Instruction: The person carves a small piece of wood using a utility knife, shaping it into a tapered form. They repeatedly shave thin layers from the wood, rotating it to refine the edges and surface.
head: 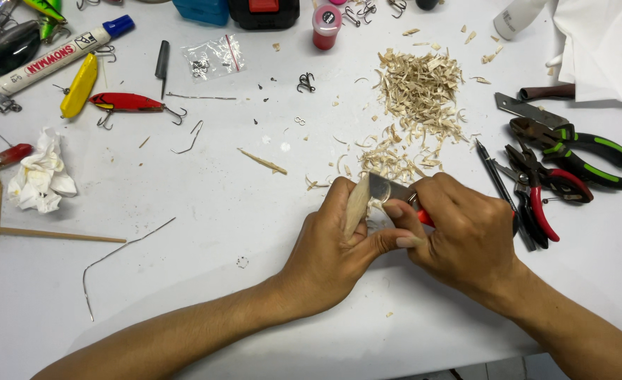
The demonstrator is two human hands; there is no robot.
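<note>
Head view, looking down on a white worktable (205,281). The left hand (328,250) is closed around a slim, pale wooden blank (357,204), held upright-tilted above the table's near middle, with the thumb stretched across toward the other hand. The right hand (466,236) is clenched on a knife (388,190) with a red handle, whose bright blade lies against the upper side of the blank. Judged from this grip, the step in hand is whittling: the blade is set for a paring cut, and the next stroke appears to call for a shallow push along the grain, steadied by the left thumb. A heap of wood shavings (416,91) lies just beyond the hands, with looser curls spread toward them. Containers are few: a small clear zip bag (212,58) at upper left holds what look like tiny metal fittings, too small to identify; a little red-lidded jar (326,24) stands near the top edge, contents not visible. Nearby lie a red fishing lure (124,102) and a yellow lure (80,86) at left, a crumpled tissue (42,172), and, right of the hands, green-handled pliers (585,151) beside red-handled pliers (543,193).
</note>
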